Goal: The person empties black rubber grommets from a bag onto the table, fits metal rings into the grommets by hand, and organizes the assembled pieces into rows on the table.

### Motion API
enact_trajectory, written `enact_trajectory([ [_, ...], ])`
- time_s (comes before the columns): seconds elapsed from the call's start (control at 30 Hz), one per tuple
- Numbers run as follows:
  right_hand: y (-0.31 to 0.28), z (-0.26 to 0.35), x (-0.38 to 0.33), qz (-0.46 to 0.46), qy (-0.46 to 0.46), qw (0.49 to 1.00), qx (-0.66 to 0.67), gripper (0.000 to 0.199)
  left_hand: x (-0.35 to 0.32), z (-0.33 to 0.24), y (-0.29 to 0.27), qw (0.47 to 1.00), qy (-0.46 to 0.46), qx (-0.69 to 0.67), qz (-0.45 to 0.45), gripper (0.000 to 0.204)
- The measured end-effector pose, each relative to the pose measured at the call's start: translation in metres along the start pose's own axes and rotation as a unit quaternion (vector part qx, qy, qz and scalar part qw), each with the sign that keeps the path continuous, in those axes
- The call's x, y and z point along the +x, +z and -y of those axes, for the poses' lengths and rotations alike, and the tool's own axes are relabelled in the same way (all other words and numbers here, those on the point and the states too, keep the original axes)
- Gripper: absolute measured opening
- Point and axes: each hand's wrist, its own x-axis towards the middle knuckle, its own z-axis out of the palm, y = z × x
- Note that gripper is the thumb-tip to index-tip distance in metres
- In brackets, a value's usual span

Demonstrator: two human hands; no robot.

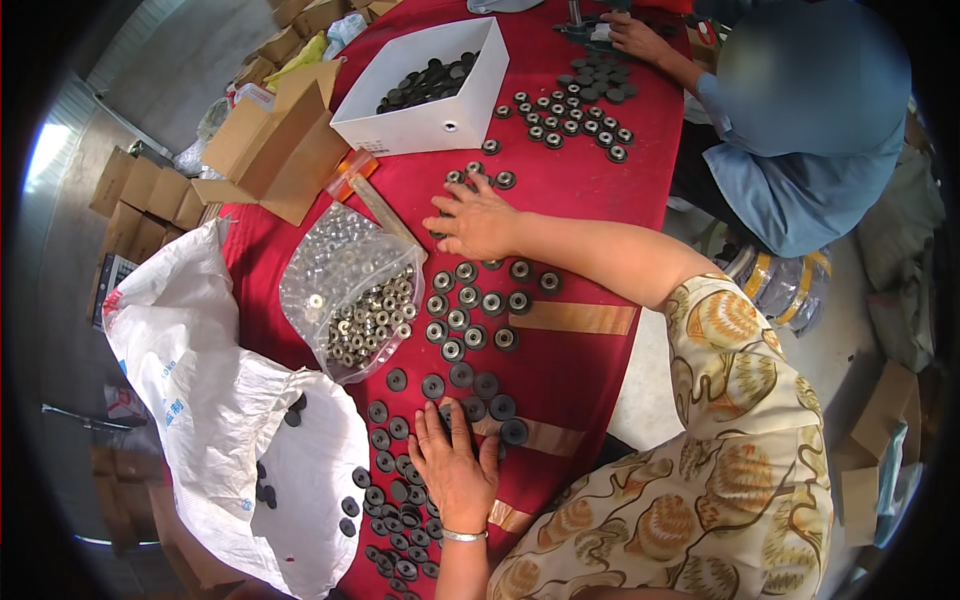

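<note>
My left hand (457,473), with a bracelet at the wrist, lies palm down over black round discs (502,407) on the red cloth. Its fingers are spread, and what lies under the palm is hidden. Reaching across the table, my right hand (480,222) rests with fingers apart on a small group of black discs with metal ring centres (505,180); several are partly covered. Between the two hands stand more metal-centred discs (492,304) in loose rows. A clear plastic bag (345,240) of small metal rings (365,325) lies open beside them.
A white sack (190,330) with black discs in its mouth lies at left. Behind are an open cardboard box (270,150) and a white box (400,125) of black pieces. At upper right a co-worker in blue (800,150) has a hand (640,40) near a metal tool (577,20).
</note>
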Motion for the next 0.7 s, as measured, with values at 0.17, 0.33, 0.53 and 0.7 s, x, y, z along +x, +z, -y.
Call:
enact_trajectory([
  [0.17, -0.012, -0.039, -0.009, 0.01, 0.081, 0.996, -0.022, 0.047, -0.001, -0.001, -0.003, 1.0, -0.001, 0.001, 0.0, 0.059],
  [0.33, -0.01, -0.082, -0.016, -0.015, 0.054, 0.998, -0.027, 0.044, -0.002, 0.0, -0.001, 1.0, 0.003, -0.001, -0.005, 0.058],
  [0.53, -0.014, -0.095, -0.023, -0.027, 0.03, 0.999, -0.03, 0.04, 0.0, 0.002, 0.0, 1.0, 0.005, -0.007, -0.004, 0.058],
  [0.7, -0.019, -0.09, -0.022, -0.032, 0.101, 0.991, -0.08, 0.04, -0.003, 0.006, 0.002, 1.0, 0.003, -0.014, -0.005, 0.061],
])
